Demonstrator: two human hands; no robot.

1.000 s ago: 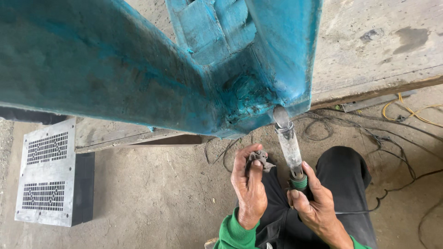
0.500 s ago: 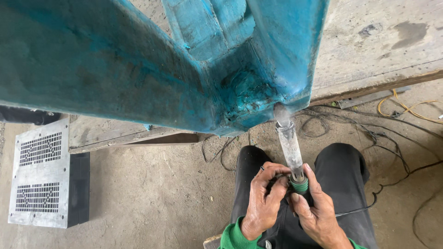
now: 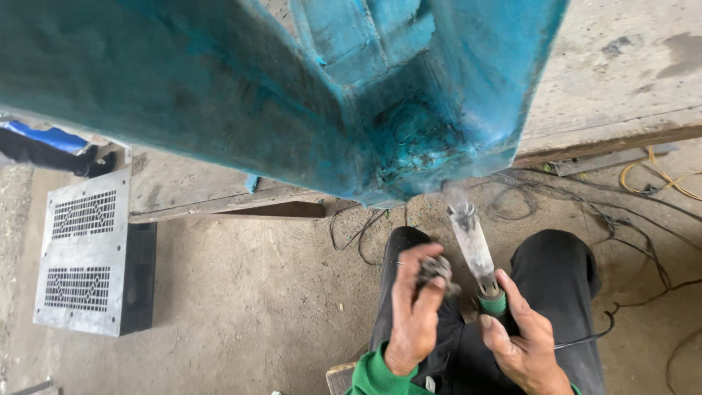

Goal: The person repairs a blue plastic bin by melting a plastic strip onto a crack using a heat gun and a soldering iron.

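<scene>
Half a second ago the left hand (image 3: 414,314) lay on the green collar (image 3: 492,303) of the tool (image 3: 474,252), beside the right hand; now it has come off and is raised a little to the left, its fingers pinched round a small dark grey lump (image 3: 436,270), perhaps a wad or a metal fitting, too small to tell. A second ago it held that same lump, so the touch on the collar was brief. As a judgement, the left hand helped seat or adjust the tool and the right now works it alone

The right hand (image 3: 521,338) is closed round the tool's handle just below the collar. The pale barrel points up, its tip touching or just under the lowest corner of the teal hull (image 3: 409,139), where the paint is rough and flaking. The tip is blurred, with a whitish haze about it, so it may be spinning or smoking; I cannot tell which

Counted: two hands, one tool, one lump, one hull overhead. One grey grille box (image 3: 80,256) stands well apart at the left on the floor (image 3: 241,307). Several dark cables (image 3: 585,212) and one yellow cord (image 3: 658,175) lie behind the knees; one thin wire runs from the right hand
</scene>
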